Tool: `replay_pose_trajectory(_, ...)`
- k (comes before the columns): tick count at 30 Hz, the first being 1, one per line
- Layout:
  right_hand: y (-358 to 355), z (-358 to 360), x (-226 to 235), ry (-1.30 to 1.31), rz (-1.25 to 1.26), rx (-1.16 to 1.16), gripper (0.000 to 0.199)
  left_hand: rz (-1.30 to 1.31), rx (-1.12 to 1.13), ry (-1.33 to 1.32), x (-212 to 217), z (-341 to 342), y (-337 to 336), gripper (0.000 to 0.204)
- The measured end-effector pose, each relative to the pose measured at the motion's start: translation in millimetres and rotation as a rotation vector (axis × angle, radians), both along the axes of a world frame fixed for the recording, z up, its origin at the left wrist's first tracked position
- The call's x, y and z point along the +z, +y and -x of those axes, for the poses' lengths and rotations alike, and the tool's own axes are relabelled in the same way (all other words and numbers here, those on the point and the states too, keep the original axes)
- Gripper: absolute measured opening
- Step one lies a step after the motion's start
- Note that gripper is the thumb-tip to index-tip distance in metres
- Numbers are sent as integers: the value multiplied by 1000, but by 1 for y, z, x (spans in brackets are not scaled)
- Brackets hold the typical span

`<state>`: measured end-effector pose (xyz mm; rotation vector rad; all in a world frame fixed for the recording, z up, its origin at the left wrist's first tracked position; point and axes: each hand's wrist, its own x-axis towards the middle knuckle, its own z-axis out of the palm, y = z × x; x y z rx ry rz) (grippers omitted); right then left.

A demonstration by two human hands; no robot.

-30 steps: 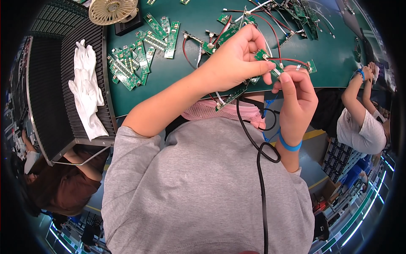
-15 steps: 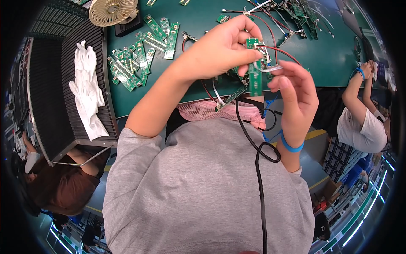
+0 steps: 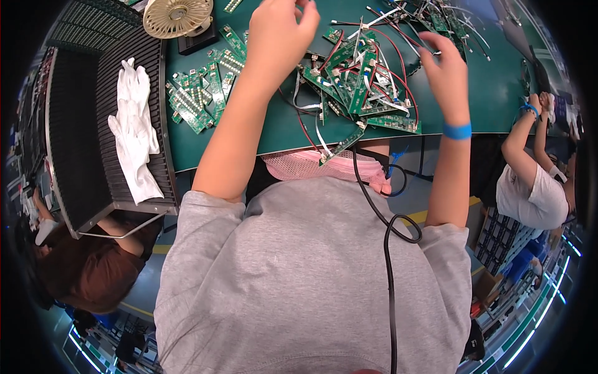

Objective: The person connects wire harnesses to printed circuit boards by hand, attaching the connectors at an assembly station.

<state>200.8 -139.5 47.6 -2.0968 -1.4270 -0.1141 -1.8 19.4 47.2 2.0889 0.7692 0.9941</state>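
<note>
My left hand (image 3: 281, 30) reaches to the far edge of the view above the table, its fingertips partly cut off there. Whether it holds anything is hidden. On the right, my right hand (image 3: 446, 65) has thumb and index finger apart, close to the cable ends, with nothing visible between them. A tangled heap of green circuit boards with red, black and white wires (image 3: 361, 84) lies between my forearms. Loose green circuit boards (image 3: 190, 100) are spread left of my left forearm. Another pile of wired boards (image 3: 439, 22) lies beyond my right hand.
A cream-coloured fan (image 3: 177, 15) stands at the far left. White gloves (image 3: 134, 137) lie on a black ribbed rack (image 3: 106, 124). A black cable (image 3: 389, 274) hangs down over my shirt. Other people sit at the left and right, one with forearms (image 3: 526, 134) at the table.
The wired circuit board between my hands has been let go and now appears to be in the heap. My left hand has moved away to the far edge, my right hand farther out.
</note>
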Motion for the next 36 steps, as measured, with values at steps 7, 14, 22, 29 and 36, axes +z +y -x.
replay_pose_trajectory(7,25,-23,-38,-269,173,41,17,-142,188,543,-13,-8,19,29)
replay_pose_trajectory(14,8,-17,-18,-39,51,38,14,-171,261,434,-46,-10,44,17)
replay_pose_trajectory(22,14,-13,-32,-298,88,115,8,-120,240,293,-49,-13,51,12)
replay_pose_trajectory(29,12,-15,-18,-85,-55,151,14,698,-236,-307,-20,0,39,16)
replay_pose_trajectory(36,21,-7,-34,-244,143,102,10,1055,-632,-553,8,8,10,42)
